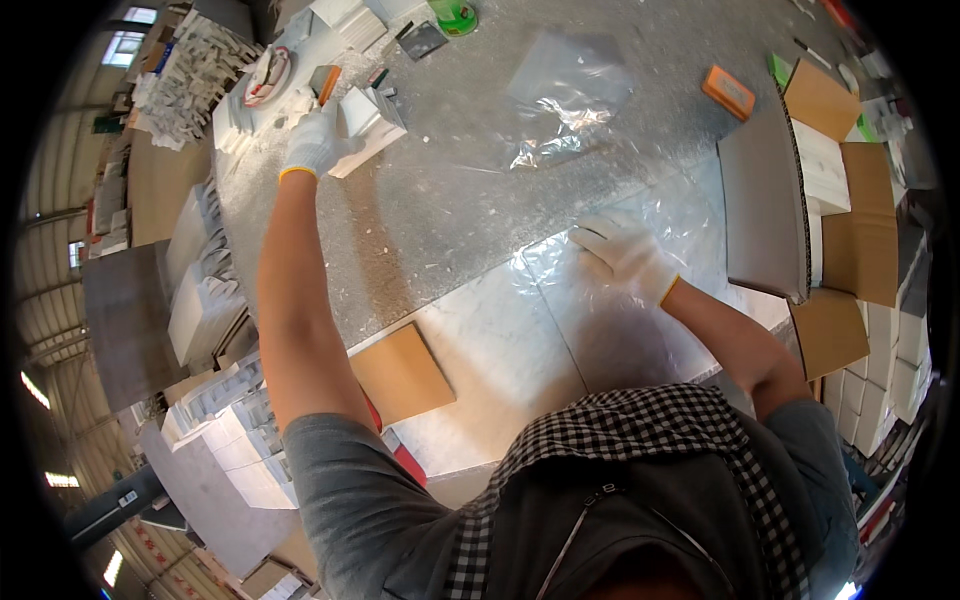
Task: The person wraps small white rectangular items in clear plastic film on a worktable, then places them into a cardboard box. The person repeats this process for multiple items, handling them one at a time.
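Note:
My left hand (318, 140), in a white knit glove with a yellow cuff, reaches to the far left of the bench. Its fingers look stretched out beside a stack of white tiles (372, 125). Just beyond them lies a tool with an orange part (325, 83); whether the fingertips touch it is hard to see. My right hand (622, 250), gloved the same way, lies flat with fingers extended on clear plastic film (655, 215). That film covers part of a pale marbled slab (490, 325).
An open cardboard box (765, 210) holding white pieces stands at the right, near an orange block (728, 92). More clear film (570, 95) lies on the dusty grey bench (440, 210). A brown board (403, 372) rests near my left arm. A green container (453, 15) stands at the back.

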Demonstrator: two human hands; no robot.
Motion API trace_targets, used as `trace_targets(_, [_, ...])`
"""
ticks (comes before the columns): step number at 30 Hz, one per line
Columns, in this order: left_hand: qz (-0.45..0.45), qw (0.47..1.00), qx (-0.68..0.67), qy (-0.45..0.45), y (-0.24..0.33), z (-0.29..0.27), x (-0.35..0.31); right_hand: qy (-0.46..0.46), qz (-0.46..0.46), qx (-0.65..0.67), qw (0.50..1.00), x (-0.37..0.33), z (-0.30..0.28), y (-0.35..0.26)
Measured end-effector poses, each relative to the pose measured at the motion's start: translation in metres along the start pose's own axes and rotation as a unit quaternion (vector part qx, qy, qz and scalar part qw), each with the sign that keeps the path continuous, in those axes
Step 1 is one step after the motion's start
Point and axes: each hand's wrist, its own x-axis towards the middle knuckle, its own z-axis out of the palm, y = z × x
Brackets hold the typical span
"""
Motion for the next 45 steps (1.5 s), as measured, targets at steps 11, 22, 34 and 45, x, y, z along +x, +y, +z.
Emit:
trace_targets(11, [-0.043,0.990,-0.133,-0.004,0.047,-0.007,-0.068,0.032,-0.036,-0.005,0.999,-0.003,-0.002,-0.003])
trace_targets(22, [0.104,0.974,-0.191,-0.058,0.243,0.027,-0.237,0.200,0.160,0.197,0.946,0.000,0.001,0.009])
trace_targets(34, [0.082,0.990,-0.096,-0.063,0.330,0.037,-0.276,0.095,0.199,0.273,0.936,0.003,-0.012,0.023])
trace_targets(45, [0.092,0.987,-0.115,-0.065,0.331,0.057,-0.279,-0.077,0.228,0.070,0.968,0.043,-0.015,0.014])
